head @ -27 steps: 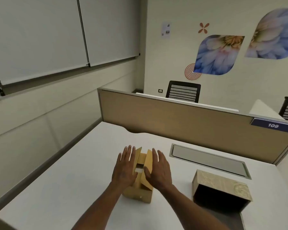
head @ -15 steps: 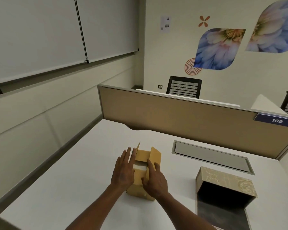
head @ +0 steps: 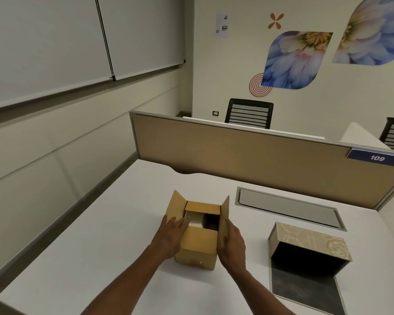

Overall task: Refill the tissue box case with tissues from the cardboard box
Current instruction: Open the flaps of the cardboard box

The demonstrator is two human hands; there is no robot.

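Hands: two, both bare, one on each side of the cardboard box (head: 197, 244).
Left hand (head: 171, 235): flat and spread against the box's left side, fingertips at the base of the left flap; it presses rather than grips.
Right hand (head: 232, 246): loosely open, palm against the box's right side below the right flap; nothing is closed in it.
Cardboard box: one, small and brown, standing on the white desk (head: 77, 246) near its front middle; four top flaps open, side flaps standing up, the near one folded down outward.
Tissues (head: 195, 220): one pale block visible inside the box, on its left; the right half of the inside is dark.
Tissue box case (head: 309, 245): one, beige with an embossed floral pattern, lying on its side to the right of the box, well apart, its dark empty interior facing the camera.
Cable hatch (head: 287, 206): one grey recessed lid beyond the case.
Partition (head: 237, 153): one tan panel with a blue "109" plate (head: 377, 158).
Chairs: two black mesh backs behind the partition.
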